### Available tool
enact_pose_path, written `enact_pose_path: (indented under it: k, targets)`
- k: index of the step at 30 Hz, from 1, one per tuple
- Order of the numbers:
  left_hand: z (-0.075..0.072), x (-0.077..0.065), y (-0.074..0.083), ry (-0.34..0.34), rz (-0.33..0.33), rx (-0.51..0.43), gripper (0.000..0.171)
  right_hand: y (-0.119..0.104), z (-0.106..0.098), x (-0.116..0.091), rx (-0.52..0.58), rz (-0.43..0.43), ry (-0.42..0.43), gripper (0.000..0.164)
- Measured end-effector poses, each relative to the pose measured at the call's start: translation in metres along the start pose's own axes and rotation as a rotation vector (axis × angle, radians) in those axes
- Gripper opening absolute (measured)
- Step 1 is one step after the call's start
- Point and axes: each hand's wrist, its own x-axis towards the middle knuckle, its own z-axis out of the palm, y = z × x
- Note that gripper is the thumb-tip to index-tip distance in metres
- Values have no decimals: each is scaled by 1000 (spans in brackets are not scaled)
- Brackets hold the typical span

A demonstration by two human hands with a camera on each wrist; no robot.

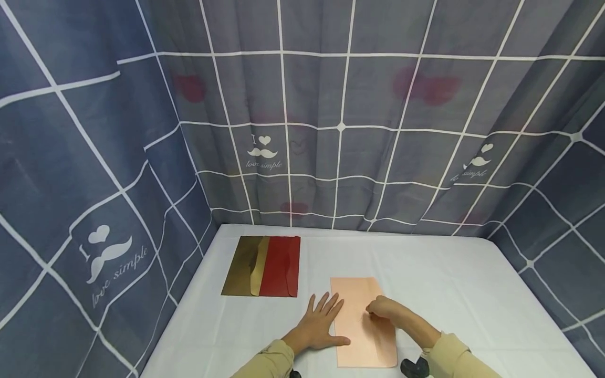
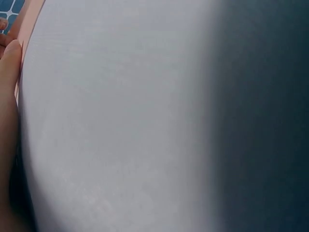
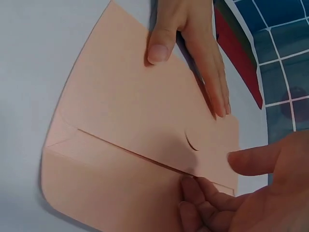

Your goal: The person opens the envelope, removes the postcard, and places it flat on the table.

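Note:
A peach paper envelope (image 1: 354, 299) lies lengthwise before me. The right wrist view shows its flap (image 3: 116, 186) folded back, beyond the pocket's straight edge, and a small curved slit (image 3: 191, 141) in the front panel. My left hand (image 1: 317, 325) is spread along the envelope's left side, thumb (image 3: 158, 52) resting on the paper. Over the right part, my right hand (image 1: 389, 308) bends its fingers (image 3: 193, 189) down to the pocket's edge, while its thumb stands apart above the panel. Mostly bare white cloth fills the left wrist view, with the left thumb (image 2: 10, 63) at its edge.
A gold envelope (image 1: 238, 262) and a red envelope (image 1: 282, 262) lie overlapped at the back left of the white table (image 1: 439, 283). Dark grid-patterned curtains (image 1: 312, 100) close in the back and both sides.

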Motion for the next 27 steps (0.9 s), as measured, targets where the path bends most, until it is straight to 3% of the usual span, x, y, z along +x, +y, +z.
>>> enact_pose_path:
  k: [8,16,23,27]
  targets:
    - [4,1,-1,-23,-9,-14,95,6,3,1,104,7,12,16]
    - [7,4,-1,-61,-18,-38,95,12,3,2,127,-6,8,32]
    - [7,7,-2,-52,-20,-25,95,12,0,5,113,23,19,15]
    - [5,8,-2,-51,-21,-21,95,13,-1,6,101,17,25,17]
